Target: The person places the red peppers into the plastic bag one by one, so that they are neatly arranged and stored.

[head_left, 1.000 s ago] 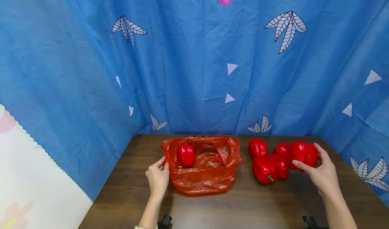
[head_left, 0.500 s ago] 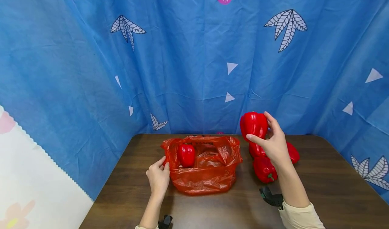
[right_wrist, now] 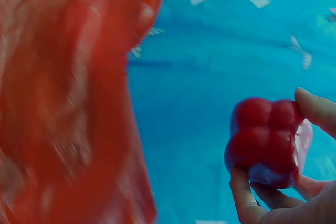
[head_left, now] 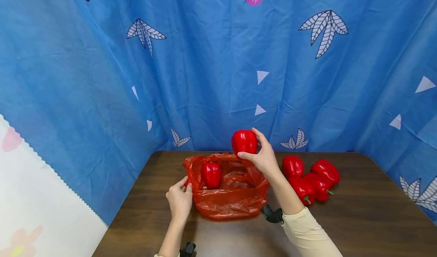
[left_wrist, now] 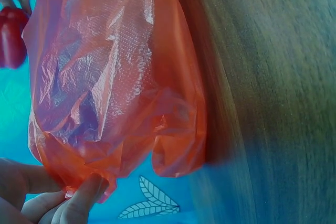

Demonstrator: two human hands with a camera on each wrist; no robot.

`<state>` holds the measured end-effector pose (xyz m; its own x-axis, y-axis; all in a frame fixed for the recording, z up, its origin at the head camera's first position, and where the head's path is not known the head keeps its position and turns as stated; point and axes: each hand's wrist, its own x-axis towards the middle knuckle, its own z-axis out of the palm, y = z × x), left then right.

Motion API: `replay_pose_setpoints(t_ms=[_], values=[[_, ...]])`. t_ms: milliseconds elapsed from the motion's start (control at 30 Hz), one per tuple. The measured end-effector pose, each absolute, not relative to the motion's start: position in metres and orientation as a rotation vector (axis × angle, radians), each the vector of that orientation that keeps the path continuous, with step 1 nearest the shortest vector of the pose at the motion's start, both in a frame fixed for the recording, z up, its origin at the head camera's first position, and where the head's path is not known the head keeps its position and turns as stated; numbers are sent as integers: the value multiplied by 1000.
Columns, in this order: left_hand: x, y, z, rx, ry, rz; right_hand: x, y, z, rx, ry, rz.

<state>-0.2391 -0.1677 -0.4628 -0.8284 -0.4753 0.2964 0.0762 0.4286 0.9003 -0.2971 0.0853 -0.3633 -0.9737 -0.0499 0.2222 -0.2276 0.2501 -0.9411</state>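
Red pepper (head_left: 244, 142) aloft, bag's rim (head_left: 235, 191) open

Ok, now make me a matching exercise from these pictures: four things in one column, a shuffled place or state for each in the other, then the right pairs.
Things:
1. left hand
2. right hand
3. plastic bag
4. curtain

Places or states:
A. blue, hanging behind the table
B. holding a red pepper in the air
C. open-mouthed, with a second pepper inside
D. pinching thin red plastic

Pairs: 1-D, 2-B, 3-C, 4-A
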Motion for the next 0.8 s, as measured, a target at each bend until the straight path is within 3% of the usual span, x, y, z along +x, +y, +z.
replay_pose_setpoints(t_ms=[367, 800], values=[[-238, -169, -462, 345, -2161, -1393, -314, 47, -396, 231, -2507, 1756], [-240, -166, -463, 307, -2149, -1383, -320, 40, -429, 131, -2630, 1656]])
